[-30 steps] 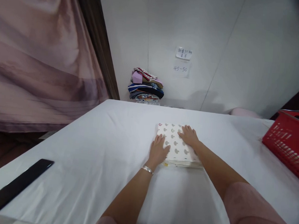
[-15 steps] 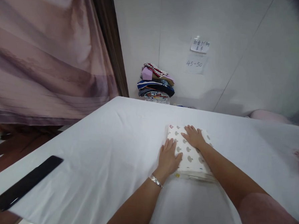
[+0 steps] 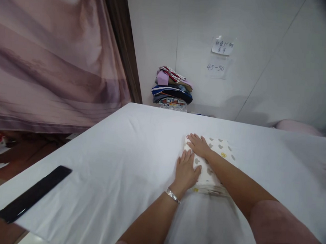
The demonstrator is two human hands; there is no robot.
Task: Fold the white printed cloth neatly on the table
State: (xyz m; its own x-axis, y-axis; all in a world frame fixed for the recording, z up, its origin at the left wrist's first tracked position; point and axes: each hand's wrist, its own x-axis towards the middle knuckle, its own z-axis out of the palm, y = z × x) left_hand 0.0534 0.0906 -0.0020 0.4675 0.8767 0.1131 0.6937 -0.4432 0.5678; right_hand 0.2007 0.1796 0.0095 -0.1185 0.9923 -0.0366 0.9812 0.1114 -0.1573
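A folded white cloth (image 3: 219, 145) with grey mushroom-like prints and a few yellow and red marks lies on the white-covered table (image 3: 117, 163). My left hand (image 3: 187, 170) rests on its left edge, fingers stretched away from me and thumb out over the print. Just beyond it, my right hand (image 3: 199, 145) lies flat on the cloth's far left corner, fingers outstretched and close to the left fingertips. Layers of fabric show at the near edge of the fold. My right forearm hides part of the cloth's right side.
A long black flat object (image 3: 36, 193) lies along the table's left edge. Behind the table, a stack of folded fabrics (image 3: 172, 88) stands by the wall, near two handwritten paper signs (image 3: 220, 56). A pink curtain (image 3: 54, 58) hangs at the left.
My right hand has slid left across the cloth, from its middle to the far left corner. The left hand stays on the left edge. The view has shifted slightly.
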